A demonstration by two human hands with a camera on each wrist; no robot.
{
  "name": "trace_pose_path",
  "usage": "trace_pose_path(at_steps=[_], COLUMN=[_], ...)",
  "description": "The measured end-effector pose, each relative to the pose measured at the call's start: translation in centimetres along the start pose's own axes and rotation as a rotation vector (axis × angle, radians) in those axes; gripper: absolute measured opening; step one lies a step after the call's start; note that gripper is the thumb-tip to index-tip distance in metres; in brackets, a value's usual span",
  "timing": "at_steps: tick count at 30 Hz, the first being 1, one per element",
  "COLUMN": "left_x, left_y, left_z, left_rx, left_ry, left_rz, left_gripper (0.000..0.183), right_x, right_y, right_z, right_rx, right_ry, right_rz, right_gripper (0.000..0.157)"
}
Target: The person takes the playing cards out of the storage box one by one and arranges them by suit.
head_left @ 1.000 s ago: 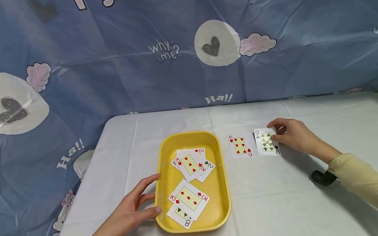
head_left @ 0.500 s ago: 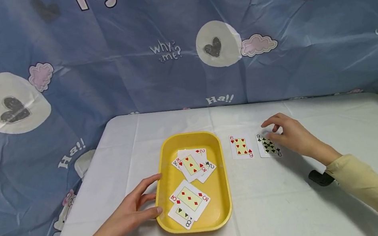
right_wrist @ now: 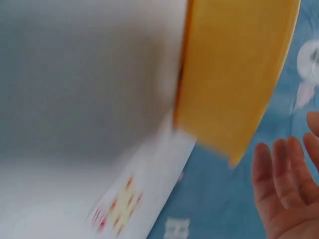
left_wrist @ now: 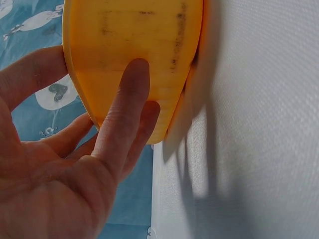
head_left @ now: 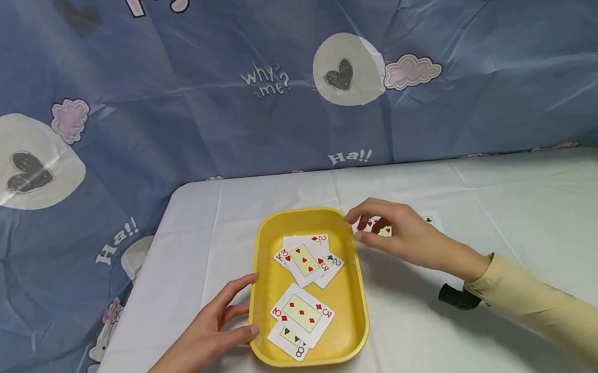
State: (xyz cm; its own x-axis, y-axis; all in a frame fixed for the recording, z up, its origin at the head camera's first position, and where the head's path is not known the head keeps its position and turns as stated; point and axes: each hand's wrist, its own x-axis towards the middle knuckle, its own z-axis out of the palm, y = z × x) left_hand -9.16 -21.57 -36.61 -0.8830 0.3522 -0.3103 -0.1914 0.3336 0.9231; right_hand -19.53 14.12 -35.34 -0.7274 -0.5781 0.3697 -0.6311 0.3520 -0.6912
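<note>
My left hand [head_left: 207,333] touches the left side of the yellow tray [head_left: 358,324]; in the left wrist view its fairly straight fingers [left_wrist: 124,119] lie against the outer wall. My right hand [head_left: 406,235] hovers by the tray's right rim, above the six of hearts [head_left: 387,231], which it partly covers. Nothing shows in its grasp; the right wrist view has its fingers [right_wrist: 279,174] loosely extended beyond the tray. Behind that hand, a corner of the nine of clubs [head_left: 431,220] peeks out on the white cloth.
Inside the tray, one group holds a three of hearts [head_left: 304,262], two of diamonds [head_left: 319,242] and two of clubs [head_left: 333,266]. A three of diamonds [head_left: 301,313] overlaps an eight [head_left: 291,344] nearer the front. A blue printed curtain [head_left: 280,132] hangs behind the table.
My right hand let go of the nine of clubs, lifted off and moved left over the six of hearts to the tray's edge. The left hand stays on the tray.
</note>
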Motion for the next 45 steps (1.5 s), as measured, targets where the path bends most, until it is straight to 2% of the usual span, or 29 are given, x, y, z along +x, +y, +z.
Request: trace_pose_path(at_steps=[8, 14, 17, 23, 31, 36, 45], left_x=[0.0, 0.0, 0.0, 0.0, 0.1, 0.0, -0.1], left_y=[0.0, -0.1, -0.1, -0.1, -0.1, -0.1, -0.2], left_z=[-0.1, -0.1, -0.1, -0.2, -0.1, -0.1, -0.1], left_rx=[0.003, -0.012, -0.018, -0.01, -0.028, -0.032, -0.028], left_ry=[-0.004, -0.014, -0.02, -0.007, -0.014, -0.021, -0.029], left_rz=[0.025, 0.017, 0.013, 0.002, -0.002, 0.003, 0.017], left_gripper=[0.073, 0.074, 0.074, 0.074, 0.073, 0.073, 0.072], right_x=[2.1, 3.6, 4.2, 5.5, 6.6, 6.9, 7.0], right_y=[-2.6, -3.0, -2.7, -2.6, -2.1, -1.8, -1.7], right_z=[4.0, 6.8, 7.4, 7.7, 8.9, 9.2, 9.6], right_rx=[0.106, 0.152, 0.163, 0.104, 0.015, -0.059, -0.103], right_ry=[-0.257, -0.469, -0.527, -0.639, -0.745, -0.799, -0.826], right_rz=[-0.036, 0.002, 0.024, 0.058, 0.074, 0.016, -0.085], right_gripper=[0.035, 0.036, 0.037, 0.043, 0.05, 0.056, 0.051])
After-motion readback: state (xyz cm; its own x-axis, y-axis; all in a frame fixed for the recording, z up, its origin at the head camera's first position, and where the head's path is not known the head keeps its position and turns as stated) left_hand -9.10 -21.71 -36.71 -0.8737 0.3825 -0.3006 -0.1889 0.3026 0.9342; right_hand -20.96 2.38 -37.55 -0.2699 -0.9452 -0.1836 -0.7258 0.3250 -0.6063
